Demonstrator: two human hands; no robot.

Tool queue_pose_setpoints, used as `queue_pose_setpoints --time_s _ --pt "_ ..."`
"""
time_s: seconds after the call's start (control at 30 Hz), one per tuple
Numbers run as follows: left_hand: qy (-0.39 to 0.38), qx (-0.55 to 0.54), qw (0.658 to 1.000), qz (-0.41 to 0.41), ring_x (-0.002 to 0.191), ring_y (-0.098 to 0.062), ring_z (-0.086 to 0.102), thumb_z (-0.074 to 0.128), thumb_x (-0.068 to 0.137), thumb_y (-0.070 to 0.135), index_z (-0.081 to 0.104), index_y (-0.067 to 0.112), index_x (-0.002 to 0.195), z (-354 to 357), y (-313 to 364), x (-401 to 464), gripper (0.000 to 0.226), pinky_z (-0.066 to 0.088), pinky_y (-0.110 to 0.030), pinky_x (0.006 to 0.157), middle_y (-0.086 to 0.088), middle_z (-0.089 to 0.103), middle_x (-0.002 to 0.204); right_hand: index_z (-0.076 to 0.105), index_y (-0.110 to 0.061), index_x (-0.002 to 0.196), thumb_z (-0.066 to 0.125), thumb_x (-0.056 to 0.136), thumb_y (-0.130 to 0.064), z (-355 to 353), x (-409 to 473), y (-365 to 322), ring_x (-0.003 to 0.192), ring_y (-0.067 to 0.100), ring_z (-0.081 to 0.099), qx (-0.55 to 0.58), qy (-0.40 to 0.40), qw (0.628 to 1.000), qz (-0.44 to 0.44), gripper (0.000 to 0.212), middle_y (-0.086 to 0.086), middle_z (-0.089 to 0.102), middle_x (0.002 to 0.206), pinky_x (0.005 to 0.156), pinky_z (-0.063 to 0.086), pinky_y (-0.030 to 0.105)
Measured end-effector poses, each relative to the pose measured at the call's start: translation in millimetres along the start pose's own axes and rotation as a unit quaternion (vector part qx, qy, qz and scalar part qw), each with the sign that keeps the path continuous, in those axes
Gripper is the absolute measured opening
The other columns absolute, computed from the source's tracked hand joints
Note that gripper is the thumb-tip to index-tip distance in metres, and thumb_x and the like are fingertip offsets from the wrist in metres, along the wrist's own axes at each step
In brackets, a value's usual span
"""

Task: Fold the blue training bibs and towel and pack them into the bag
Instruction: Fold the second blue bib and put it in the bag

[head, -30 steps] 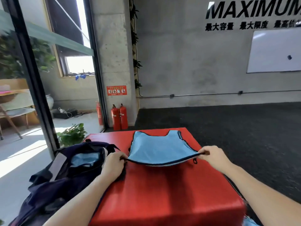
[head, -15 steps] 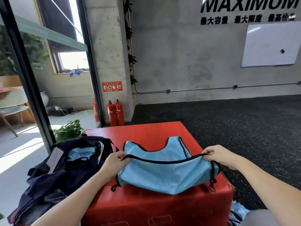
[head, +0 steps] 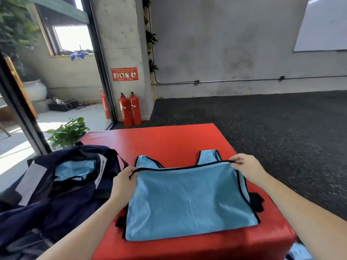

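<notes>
Cut off by frame edges: navy bag (head: 56, 194) at left, whiteboard (head: 324, 25) at right, blue cloth (head: 298, 252) at bottom corner; tree foliage (head: 13, 25) blurred.

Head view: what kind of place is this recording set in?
Probably a gym or training room. A red padded box serves as the work surface, dark speckled rubber-like flooring covers the room, and a blue training bib lies on the box beside a navy bag.

A light blue fabric training bib with black trim (head: 189, 201) lies on the red padded box (head: 169, 143), toward its near edge. Left of the box sits the open navy fabric bag (head: 56, 199), with another light blue bib (head: 75, 168) inside it. Behind the box, against the wall, stand two red fire extinguishers (head: 130, 108).
</notes>
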State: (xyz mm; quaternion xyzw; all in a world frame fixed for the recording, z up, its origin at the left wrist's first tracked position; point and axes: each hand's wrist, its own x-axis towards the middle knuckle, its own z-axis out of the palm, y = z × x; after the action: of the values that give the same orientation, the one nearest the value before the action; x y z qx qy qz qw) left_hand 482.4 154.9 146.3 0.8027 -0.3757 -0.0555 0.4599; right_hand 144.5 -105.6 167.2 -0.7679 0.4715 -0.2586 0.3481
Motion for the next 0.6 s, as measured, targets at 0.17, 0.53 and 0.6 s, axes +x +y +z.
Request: queue_pose_setpoints --time_s 0.17,0.53,0.6 --pt "-0.054 0.073 0.995 -0.03 0.063 -0.014 0.063 0.057 0.095 0.011 0.065 0.021 0.107 30 -39 4 0.018 0.045 -0.022 0.049 0.005 0.069 0.082 0.065 -0.029 0.096 0.076 0.087 -0.023 38 4 34 0.094 0.014 0.061 -0.072 -0.037 0.996 0.029 0.016 -0.009 0.066 0.095 0.078 0.041 0.027" --pt "-0.061 0.108 0.992 0.002 0.061 -0.006 0.062 0.065 0.094 0.018 0.068 0.021 0.101 32 -36 -6 0.008 0.04 -0.01 0.048 0.011 0.067 0.077 0.069 -0.029 0.094 0.077 0.085 -0.025 27 -26 46 0.09 0.007 0.061 -0.101 -0.028 0.993 0.052 0.012 -0.013 0.065 0.09 0.072 0.043 0.023" --pt "-0.067 0.102 0.993 0.002 0.059 -0.007 0.061 0.066 0.094 0.018 0.068 0.021 0.099 32 -33 -11 0.006 0.039 -0.01 0.047 0.012 0.066 0.075 0.071 -0.027 0.096 0.076 0.085 -0.025 23 -34 48 0.09 0.007 0.062 -0.106 -0.026 0.993 0.054 0.012 -0.011 0.066 0.091 0.069 0.043 0.02"
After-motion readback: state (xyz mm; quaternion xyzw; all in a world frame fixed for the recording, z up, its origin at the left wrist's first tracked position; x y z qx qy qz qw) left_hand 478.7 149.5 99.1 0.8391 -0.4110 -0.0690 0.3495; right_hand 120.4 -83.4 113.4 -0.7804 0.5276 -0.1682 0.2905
